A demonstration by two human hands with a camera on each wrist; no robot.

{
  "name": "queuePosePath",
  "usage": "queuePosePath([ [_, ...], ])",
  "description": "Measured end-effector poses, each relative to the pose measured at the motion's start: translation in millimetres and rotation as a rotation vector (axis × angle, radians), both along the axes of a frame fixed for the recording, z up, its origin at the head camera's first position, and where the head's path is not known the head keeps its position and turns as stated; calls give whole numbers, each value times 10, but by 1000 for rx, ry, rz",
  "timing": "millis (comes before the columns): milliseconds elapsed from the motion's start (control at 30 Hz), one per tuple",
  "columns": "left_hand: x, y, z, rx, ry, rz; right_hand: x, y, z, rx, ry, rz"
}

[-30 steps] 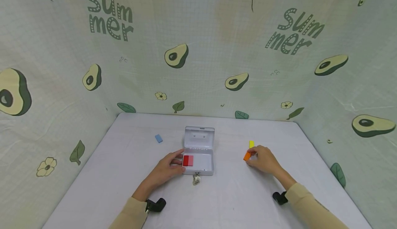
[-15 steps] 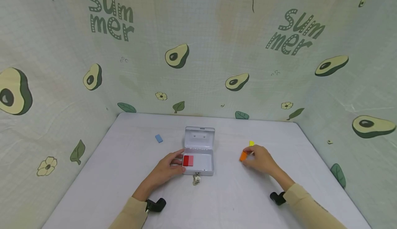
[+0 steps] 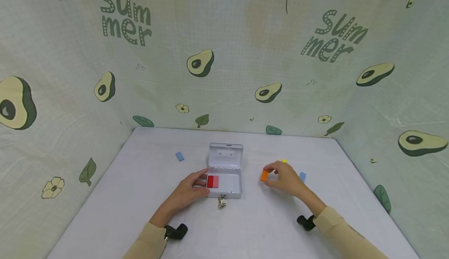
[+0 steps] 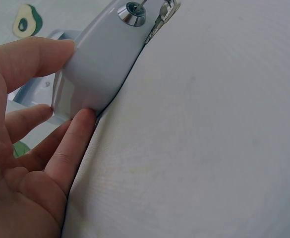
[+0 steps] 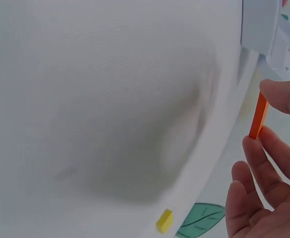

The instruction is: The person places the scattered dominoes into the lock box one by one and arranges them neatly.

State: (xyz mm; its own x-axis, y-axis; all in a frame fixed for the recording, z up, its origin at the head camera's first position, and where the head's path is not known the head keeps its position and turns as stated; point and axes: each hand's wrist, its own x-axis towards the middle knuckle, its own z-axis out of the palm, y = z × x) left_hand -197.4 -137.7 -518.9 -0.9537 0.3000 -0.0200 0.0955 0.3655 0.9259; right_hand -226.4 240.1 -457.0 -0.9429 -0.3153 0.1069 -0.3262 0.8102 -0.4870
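Left hand (image 3: 191,189) rests against the left end of the box (image 3: 235,181). Thumb and fingers are spread wide; in the left wrist view, the thumb tip touches the upper edge of the box and other fingertips lie against its lower part. How firmly the hand presses, the views do not show.

Right hand (image 3: 285,179) pinches the orange block (image 3: 264,175) between the thumb and the fingertips opposite. The grip is narrow, set by the thickness of the block; in the right wrist view, the remaining fingers are bent loosely and hold nothing. The orange block is to the right of the box and apart from it.

The box sits on the white table (image 3: 245,228) with its lid (image 3: 225,155) raised at the far side. Inside, at the left end, a red block (image 3: 209,182) and a pink block (image 3: 216,182) lie side by side. Keys (image 3: 222,202) hang at the front lock (image 4: 132,14).

A yellow block (image 5: 164,221) lies beyond the right hand, partly hidden in the head view. One blue block (image 3: 179,156) lies beyond the left hand; another blue block (image 3: 303,176) lies near the right hand, on its outer side.
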Motion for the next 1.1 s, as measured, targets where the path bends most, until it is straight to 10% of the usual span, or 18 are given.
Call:
queuePosePath([
  [1100, -5, -14, 5, 20, -8, -13, -33, -699, 185, -34, 5, 160],
])
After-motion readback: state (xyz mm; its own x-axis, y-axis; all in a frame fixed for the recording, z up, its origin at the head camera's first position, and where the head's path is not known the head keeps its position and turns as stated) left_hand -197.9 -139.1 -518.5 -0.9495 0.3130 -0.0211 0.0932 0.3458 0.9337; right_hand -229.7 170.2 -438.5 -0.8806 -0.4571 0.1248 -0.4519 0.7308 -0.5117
